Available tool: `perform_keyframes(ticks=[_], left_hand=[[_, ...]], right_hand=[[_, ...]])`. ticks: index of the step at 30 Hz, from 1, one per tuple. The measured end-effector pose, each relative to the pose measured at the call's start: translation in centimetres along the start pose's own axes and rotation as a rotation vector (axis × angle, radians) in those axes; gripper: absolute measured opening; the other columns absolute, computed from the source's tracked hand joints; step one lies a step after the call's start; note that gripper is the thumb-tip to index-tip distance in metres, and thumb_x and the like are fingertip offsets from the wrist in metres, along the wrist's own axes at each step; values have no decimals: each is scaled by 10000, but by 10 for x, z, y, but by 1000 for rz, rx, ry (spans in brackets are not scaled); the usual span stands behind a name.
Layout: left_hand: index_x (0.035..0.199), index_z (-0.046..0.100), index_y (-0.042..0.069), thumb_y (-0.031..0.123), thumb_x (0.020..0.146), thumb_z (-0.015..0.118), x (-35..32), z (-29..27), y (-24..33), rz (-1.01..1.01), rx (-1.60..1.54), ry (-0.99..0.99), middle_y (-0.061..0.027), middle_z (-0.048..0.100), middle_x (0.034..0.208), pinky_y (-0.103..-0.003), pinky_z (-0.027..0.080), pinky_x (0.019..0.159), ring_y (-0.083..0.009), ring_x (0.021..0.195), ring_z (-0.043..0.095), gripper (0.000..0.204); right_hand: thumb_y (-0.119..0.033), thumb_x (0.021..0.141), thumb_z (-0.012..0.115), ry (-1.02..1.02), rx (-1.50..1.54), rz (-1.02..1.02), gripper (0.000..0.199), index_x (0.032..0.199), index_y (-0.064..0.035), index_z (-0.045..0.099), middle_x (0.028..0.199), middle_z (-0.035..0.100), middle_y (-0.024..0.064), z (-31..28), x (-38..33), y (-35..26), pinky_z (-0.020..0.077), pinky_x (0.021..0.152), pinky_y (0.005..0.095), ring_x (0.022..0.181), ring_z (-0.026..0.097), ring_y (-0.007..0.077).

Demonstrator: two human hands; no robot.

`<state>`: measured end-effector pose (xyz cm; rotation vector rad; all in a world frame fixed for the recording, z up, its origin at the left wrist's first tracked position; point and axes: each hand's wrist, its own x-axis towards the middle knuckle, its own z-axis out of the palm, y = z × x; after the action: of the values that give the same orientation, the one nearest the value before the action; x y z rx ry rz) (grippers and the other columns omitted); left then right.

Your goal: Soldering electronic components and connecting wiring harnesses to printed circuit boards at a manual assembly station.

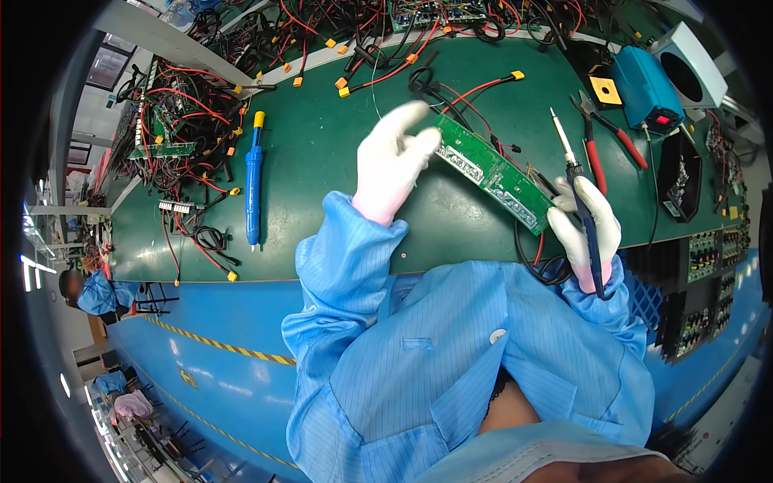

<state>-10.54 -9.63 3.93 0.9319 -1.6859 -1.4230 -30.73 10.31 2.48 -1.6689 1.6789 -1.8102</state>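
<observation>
Green between two white gloves: holds a long circuit board (493, 173) aslant over the table (322, 201), pinching its upper left end with the left hand (392, 157). Grips the dark handle of a soldering iron (584, 213) in the right hand (585, 229), pointing its metal tip up and away (well off the board), and touches the board's lower right end with that same hand. Has a thin pale wire (374, 95) beside the left hand, and a red and black cable (483, 87) with a yellow plug just beyond the board. Farther right, shows pliers (595, 161) with red handles spread, a yellow sponge (605, 91), a blue box (648, 88) with a red switch, and a black tray (679, 173). Well to the left, shows a blue tube tool (254, 189) with a yellow end, lying near a heap of boards and cables (185, 121). Past the table, opens onto a blue floor (217, 318) (with another person (101, 294) in blue at far left).
</observation>
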Motion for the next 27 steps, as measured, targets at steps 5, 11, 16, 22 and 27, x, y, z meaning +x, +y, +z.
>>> perform_keyframes(ticks=[5, 11, 16, 22, 27], left_hand=[[1112, 660, -29, 104, 789, 674, 22, -1, 2, -179, 70, 133, -84, 673, 897, -227, 478, 584, -121, 641, 580, 350], [1081, 672, -20, 121, 806, 668, 25, -19, -6, -143, 202, 14, -75, 669, 849, -231, 485, 585, -127, 628, 585, 309], [1029, 698, 15, 110, 804, 674, 10, -27, 7, -15, 217, 200, -68, 668, 879, -246, 487, 623, -145, 678, 600, 245], [993, 702, 59, 111, 778, 690, -18, -18, 21, 386, 416, 125, -62, 662, 914, -263, 484, 677, -182, 750, 615, 221], [958, 688, 82, 142, 762, 694, -29, 6, 26, 419, 515, 92, -51, 645, 898, -272, 478, 678, -203, 757, 612, 205]], right_hand=[[54, 737, 741, 27, 50, 24, 533, 1234, 34, 548, 882, 671, 161, 1, 3, 0, 530, 889, 389, 1044, 651, 341], [46, 783, 674, -49, 40, 45, 545, 1293, 39, 482, 933, 667, 183, -9, 6, -4, 509, 905, 404, 1007, 647, 330], [-88, 856, 655, -25, 157, 190, 483, 1283, 61, 486, 999, 654, 224, -21, 20, -10, 526, 844, 371, 945, 655, 308], [-214, 913, 597, -81, 393, 265, 466, 1261, 82, 503, 1038, 638, 249, -39, 51, -9, 525, 747, 316, 853, 656, 266], [-221, 915, 556, -255, 346, 282, 448, 1253, 70, 511, 981, 643, 223, -41, 72, -17, 507, 695, 289, 798, 638, 242]])
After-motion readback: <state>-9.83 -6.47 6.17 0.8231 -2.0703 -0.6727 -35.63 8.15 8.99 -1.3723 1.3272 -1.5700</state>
